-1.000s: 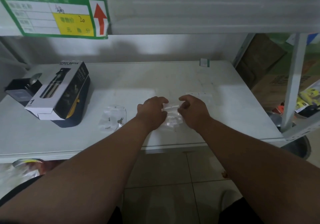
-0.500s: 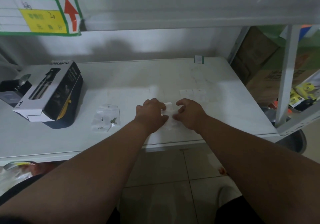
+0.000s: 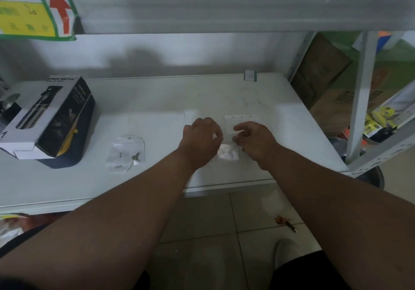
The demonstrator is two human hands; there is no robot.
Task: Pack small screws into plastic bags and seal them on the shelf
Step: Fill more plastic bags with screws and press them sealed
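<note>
A small clear plastic bag (image 3: 228, 152) lay on the white shelf (image 3: 157, 101), near its front edge, right between the two hands. The left hand (image 3: 201, 140) had its fingers curled and pinched the bag's top left part. The right hand (image 3: 256, 140) had curled fingers at the bag's top right, and it seemed to pinch the bag too. Just past the hands lay more flat empty bags (image 3: 241, 121). To the left, well apart from the hands, another bag with screws (image 3: 126, 152) inside lay flat. Farther left stood a black and white spray bottle box (image 3: 51, 119). A green and yellow label (image 3: 33, 9) hung on the upper shelf.
</note>
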